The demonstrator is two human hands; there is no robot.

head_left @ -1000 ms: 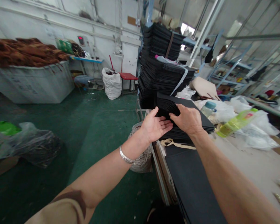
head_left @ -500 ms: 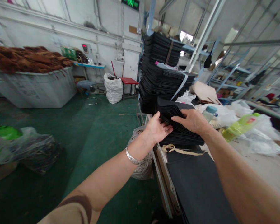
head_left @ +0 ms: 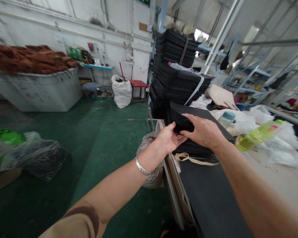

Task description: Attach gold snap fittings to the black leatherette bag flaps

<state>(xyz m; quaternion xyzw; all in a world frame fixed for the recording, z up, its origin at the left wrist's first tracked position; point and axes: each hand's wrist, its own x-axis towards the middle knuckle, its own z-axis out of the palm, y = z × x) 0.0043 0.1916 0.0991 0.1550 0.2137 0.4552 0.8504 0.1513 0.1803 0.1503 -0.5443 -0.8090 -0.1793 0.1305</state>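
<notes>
A low stack of black sheets (head_left: 213, 124) lies on the table's near corner, its top sheets lifted and fanned at the left edge. My left hand (head_left: 167, 138) grips that edge from the side, thumb over the lifted sheets and fingers under them. My right hand (head_left: 203, 132) lies on top of the stack, its fingertips curled on the same lifted edge. A wide black sheet (head_left: 208, 195) lies flat on the table just in front of the stack, with a beige strap (head_left: 191, 158) across its far end.
A tall pile of black sheets (head_left: 175, 72) stands behind. A clear bottle (head_left: 224, 119), a yellow-green bottle (head_left: 258, 134) and plastic bags lie to the right. A woven sack (head_left: 151, 165) stands on the green floor below the table edge. Bags lie at the left.
My left hand went from open palm beside the stack to closed on its lifted edge. The right hand stayed on top. The view shifted slightly.
</notes>
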